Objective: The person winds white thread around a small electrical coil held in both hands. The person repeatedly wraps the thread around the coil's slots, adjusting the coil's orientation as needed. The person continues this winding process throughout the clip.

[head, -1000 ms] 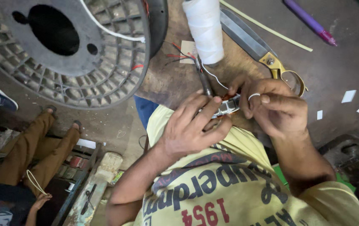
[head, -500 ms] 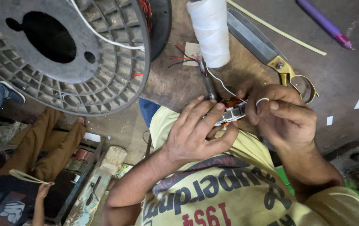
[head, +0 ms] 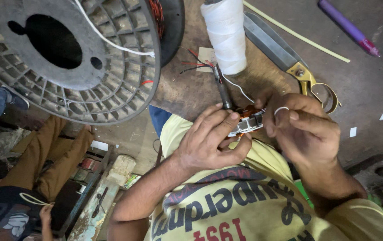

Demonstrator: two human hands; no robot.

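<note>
Hands meet just above the person's yellow printed shirt, at the near edge of the worn brown surface. Between them sits a small metal motor core with copper-coloured winding. The left hand curls around the core from below, fingers bent over its top and thumb pressed beneath it. The right hand is closed in a pinch on a thin white thread, which loops over its forefinger right beside the core; the core's right end touches this hand. A dark slim metal tool lies just beyond the left fingertips, pointing away. Past it stands a white thread spool, with thread trailing down toward the core. Beside the spool, to the right, lie large steel scissors with yellow handles, then a pale yellow thin stick and a purple pen near the far right corner. At the far left, a big grey plastic cable reel rests partly over the surface's edge.
</note>
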